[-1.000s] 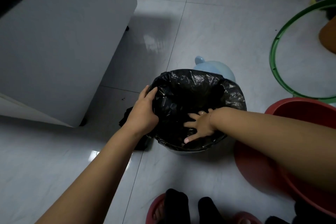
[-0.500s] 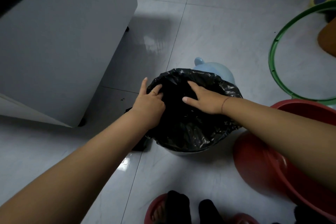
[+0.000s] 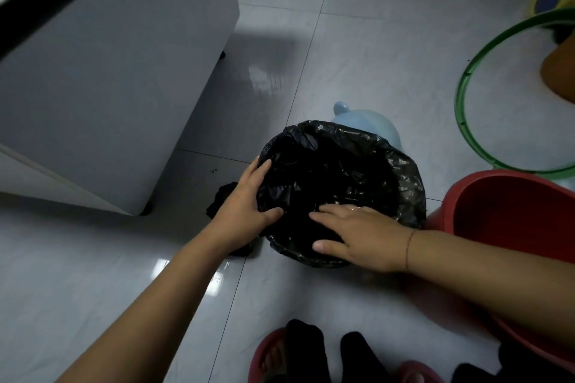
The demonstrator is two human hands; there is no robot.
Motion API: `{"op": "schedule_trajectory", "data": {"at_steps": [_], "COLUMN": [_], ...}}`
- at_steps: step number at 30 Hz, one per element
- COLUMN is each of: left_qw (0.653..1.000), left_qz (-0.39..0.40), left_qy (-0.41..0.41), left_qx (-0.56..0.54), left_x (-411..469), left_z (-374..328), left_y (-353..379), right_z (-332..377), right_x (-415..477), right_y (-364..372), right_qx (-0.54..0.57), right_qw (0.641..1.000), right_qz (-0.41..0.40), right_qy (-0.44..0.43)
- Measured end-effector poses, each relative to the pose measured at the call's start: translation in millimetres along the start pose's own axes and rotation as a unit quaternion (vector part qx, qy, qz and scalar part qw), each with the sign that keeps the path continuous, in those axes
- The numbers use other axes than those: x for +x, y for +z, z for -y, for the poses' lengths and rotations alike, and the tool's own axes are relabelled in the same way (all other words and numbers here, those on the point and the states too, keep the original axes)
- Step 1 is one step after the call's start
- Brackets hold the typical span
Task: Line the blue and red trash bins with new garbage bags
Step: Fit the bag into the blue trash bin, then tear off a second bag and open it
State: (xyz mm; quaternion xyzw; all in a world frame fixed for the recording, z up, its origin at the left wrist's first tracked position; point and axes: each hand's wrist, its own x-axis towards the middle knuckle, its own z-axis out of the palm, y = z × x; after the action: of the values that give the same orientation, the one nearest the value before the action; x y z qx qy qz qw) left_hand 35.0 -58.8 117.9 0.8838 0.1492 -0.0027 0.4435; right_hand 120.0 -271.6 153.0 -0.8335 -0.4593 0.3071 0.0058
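A black garbage bag (image 3: 357, 165) lines the blue bin, folded over its whole rim; only the bin's pale blue lid (image 3: 370, 121) shows behind it. My left hand (image 3: 245, 205) grips the bag at the left rim, thumb inside the opening. My right hand (image 3: 357, 233) lies palm down on the near rim, fingers spread and pressing the bag. The red bin (image 3: 510, 208) stands at the right, empty and unlined, partly hidden by my right forearm.
A white cabinet (image 3: 118, 71) on small feet stands at the left. Another black bag (image 3: 222, 202) lies crumpled on the tiles by my left wrist. A green hoop (image 3: 460, 96) lies at the right. Red slippers and dark socks (image 3: 298, 351) are at the bottom edge.
My right hand has moved from the middle of the bag opening back to the near rim. The left hand has stayed on the left rim, its thumb now inside.
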Motion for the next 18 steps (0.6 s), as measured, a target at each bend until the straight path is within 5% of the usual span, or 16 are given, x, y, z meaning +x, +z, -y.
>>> {"op": "schedule_trajectory", "data": {"at_steps": [7, 9, 12, 15, 18], "left_qw": [0.993, 0.971, 0.930, 0.909, 0.918], "left_qz": [-0.037, -0.136, -0.296, -0.273, -0.223], "left_qy": [0.002, -0.036, -0.147, -0.287, -0.309], "left_qx": [-0.113, -0.195, -0.161, -0.131, -0.107], "left_x": [4.9, 1.8, -10.8, -27.8, -32.1], "left_z": [-6.8, 1.2, 42.1, 92.8, 123.6], "left_y": [-3.5, -10.8, -15.3, -0.9, 20.9], "right_z": [5.3, 3.9, 6.2, 14.8, 24.2], "right_x": [-18.2, -27.0, -36.4, -33.1, -15.3], "right_y": [-9.7, -16.2, -26.4, -32.1, -33.9], "right_qx": [0.042, 0.061, 0.084, 0.107, 0.134], "right_qw": [0.999, 0.997, 0.987, 0.972, 0.961], "right_qz": [-0.034, -0.054, -0.129, -0.200, -0.232], "right_qy": [0.005, -0.008, -0.040, -0.064, -0.063]}}
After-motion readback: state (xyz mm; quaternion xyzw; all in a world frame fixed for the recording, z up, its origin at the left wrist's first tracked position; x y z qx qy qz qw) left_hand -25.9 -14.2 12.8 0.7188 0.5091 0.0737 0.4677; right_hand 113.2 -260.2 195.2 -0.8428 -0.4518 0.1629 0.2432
